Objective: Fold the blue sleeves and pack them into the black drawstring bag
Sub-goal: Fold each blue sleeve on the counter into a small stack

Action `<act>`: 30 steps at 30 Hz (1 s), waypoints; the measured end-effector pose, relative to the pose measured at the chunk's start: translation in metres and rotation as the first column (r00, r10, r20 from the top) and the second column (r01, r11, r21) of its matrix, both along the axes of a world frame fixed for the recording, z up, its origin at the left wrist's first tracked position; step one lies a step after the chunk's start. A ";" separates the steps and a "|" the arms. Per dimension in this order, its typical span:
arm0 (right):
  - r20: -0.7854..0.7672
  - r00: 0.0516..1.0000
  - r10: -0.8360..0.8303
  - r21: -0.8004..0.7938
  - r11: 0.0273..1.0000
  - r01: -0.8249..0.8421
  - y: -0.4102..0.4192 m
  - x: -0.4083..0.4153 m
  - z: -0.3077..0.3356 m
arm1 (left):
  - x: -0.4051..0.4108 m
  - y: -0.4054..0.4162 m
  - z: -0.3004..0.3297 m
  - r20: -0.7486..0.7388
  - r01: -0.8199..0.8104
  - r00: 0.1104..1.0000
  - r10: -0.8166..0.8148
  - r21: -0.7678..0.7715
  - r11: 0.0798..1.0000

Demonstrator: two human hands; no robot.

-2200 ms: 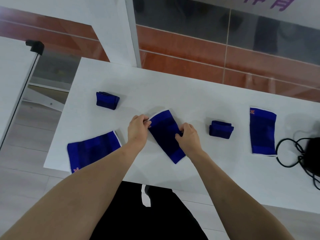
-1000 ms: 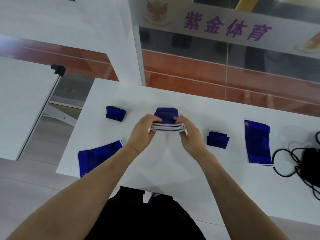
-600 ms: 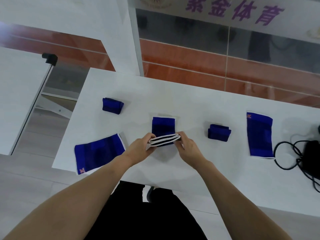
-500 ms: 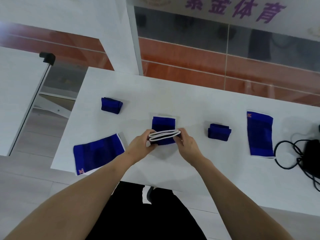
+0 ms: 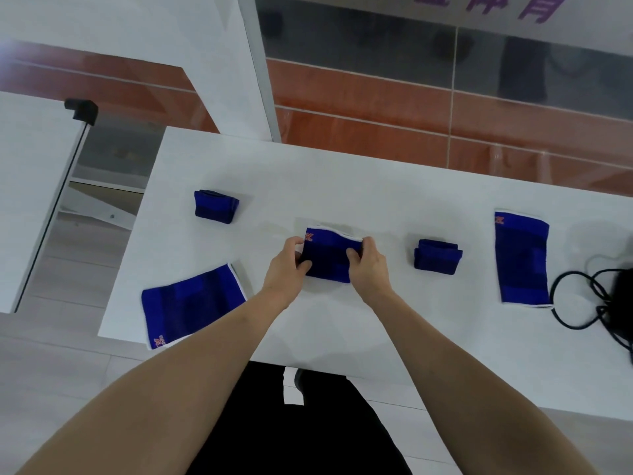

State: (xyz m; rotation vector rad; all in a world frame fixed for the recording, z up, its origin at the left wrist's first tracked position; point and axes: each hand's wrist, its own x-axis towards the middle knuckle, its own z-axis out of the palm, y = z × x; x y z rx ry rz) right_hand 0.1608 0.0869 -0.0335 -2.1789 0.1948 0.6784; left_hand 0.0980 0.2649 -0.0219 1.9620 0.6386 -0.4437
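A blue sleeve (image 5: 330, 257) folded into a small block lies at the middle of the white table (image 5: 376, 186). My left hand (image 5: 286, 267) grips its left end and my right hand (image 5: 368, 265) grips its right end. Two folded blue sleeves rest on the table, one at the far left (image 5: 215, 206) and one right of my hands (image 5: 436, 256). Flat blue sleeves lie at the near left (image 5: 191, 305) and at the right (image 5: 521, 258). The black drawstring bag (image 5: 621, 289) sits at the right edge, mostly cut off, its cords (image 5: 575, 303) looped on the table.
A second white table (image 5: 30, 186) stands to the left across a gap of floor. A glass wall with a white post (image 5: 260, 70) runs behind the table. The table's near edge crosses just above my legs.
The sleeve went from lying flat to being folded over. Its white edges pointed at me half a second ago; now the fold is pressed down on the table, with both hands at its ends.
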 end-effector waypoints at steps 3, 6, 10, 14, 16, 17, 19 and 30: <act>0.071 0.995 -0.073 0.000 0.997 0.073 -0.002 -0.004 -0.004 | 0.002 -0.003 -0.003 0.061 0.091 0.993 -0.102 0.161 0.983; 0.233 0.972 -0.038 -0.058 0.997 0.053 -0.005 -0.010 -0.008 | 0.001 -0.008 -0.003 0.083 0.266 0.945 -0.315 0.361 0.894; 0.499 0.820 0.279 -0.369 0.925 -0.090 -0.010 -0.015 -0.012 | -0.003 -0.010 -0.010 0.121 0.295 0.881 -0.457 0.616 0.730; 0.447 0.757 0.477 -0.512 0.830 -0.221 -0.021 -0.022 -0.025 | 0.001 -0.017 -0.022 -0.046 0.473 0.793 -0.608 0.676 0.565; 0.352 0.781 0.517 -0.554 0.787 -0.271 -0.025 -0.023 -0.030 | 0.001 -0.020 -0.031 -0.157 0.548 0.774 -0.614 0.651 0.525; 0.307 0.791 0.529 -0.560 0.773 -0.299 -0.026 -0.023 -0.031 | 0.002 -0.020 -0.033 -0.180 0.559 0.767 -0.616 0.659 0.503; 0.252 0.790 0.559 -0.574 0.744 -0.343 -0.028 -0.022 -0.033 | 0.001 -0.019 -0.037 -0.220 0.576 0.761 -0.610 0.662 0.480; 0.151 0.810 0.567 -0.556 0.726 -0.404 -0.021 -0.016 -0.021 | 0.008 -0.019 -0.034 -0.329 0.661 0.717 -0.614 0.600 0.451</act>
